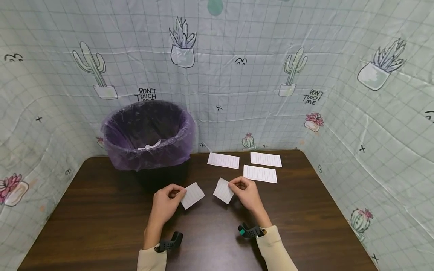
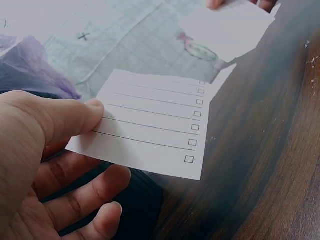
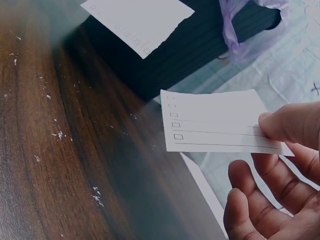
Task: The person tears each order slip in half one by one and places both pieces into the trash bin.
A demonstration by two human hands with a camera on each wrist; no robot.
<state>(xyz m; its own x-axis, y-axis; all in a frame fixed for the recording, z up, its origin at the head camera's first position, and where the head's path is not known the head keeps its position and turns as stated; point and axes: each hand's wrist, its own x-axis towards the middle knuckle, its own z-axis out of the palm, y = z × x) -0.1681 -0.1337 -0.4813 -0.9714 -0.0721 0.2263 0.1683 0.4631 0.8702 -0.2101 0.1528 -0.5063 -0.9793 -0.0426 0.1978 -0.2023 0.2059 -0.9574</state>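
Note:
In the head view my left hand (image 1: 165,205) pinches a torn piece of checklist paper (image 1: 192,195) between thumb and fingers. My right hand (image 1: 247,194) pinches a second torn piece (image 1: 223,191) a short gap to the right. Both pieces are white, with printed lines; the left wrist view shows small checkboxes along one side of the left piece (image 2: 150,125) and an uneven torn upper edge. The right piece (image 3: 215,122) also has a checkbox column and a slightly ragged upper edge in the right wrist view. The two pieces are apart, held above the dark wooden table (image 1: 210,241).
A black bin with a purple liner bag (image 1: 152,160) stands at the back left, with white paper scraps (image 1: 149,146) inside. Three whole lined slips, one of them the left slip (image 1: 223,160), lie at the back right. Tiny white crumbs (image 3: 60,135) dot the table. A patterned curtain (image 1: 220,75) surrounds it.

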